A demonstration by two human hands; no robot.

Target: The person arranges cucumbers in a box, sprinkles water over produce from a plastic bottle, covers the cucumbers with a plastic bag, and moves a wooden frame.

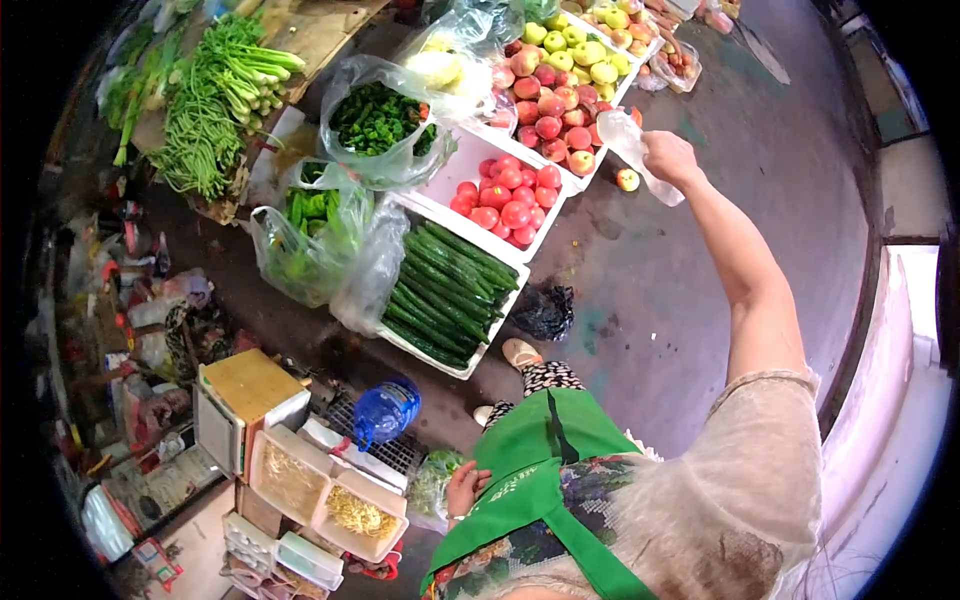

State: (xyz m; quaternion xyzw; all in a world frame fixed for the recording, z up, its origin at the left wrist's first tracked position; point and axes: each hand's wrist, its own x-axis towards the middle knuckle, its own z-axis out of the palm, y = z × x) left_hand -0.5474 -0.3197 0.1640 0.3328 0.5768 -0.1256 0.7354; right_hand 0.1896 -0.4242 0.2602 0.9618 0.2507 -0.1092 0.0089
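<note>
My right hand (pixel 668 158) is stretched out far to the right, closed on a clear plastic bag (pixel 632 146) that hangs limp from the fingers. Just beyond the bag is a white foam box of red peaches or apples (pixel 548 108) and yellow-green apples (pixel 575 48). A single apple (pixel 627 180) shows right beneath the bag, seemingly on the floor. Low at my side, my left hand (pixel 465 488) rests by the green apron (pixel 530 450), fingers loosely apart and holding nothing visible.
Foam boxes of tomatoes (pixel 508 200) and cucumbers (pixel 450 290) stand ahead. Bags of leafy greens (pixel 375 120) lie beside them. Celery (pixel 240 75) covers a board at upper left. A blue water bottle (pixel 387 408), bins of noodle-like food (pixel 355 515) and a black bag (pixel 545 310) sit near my feet.
</note>
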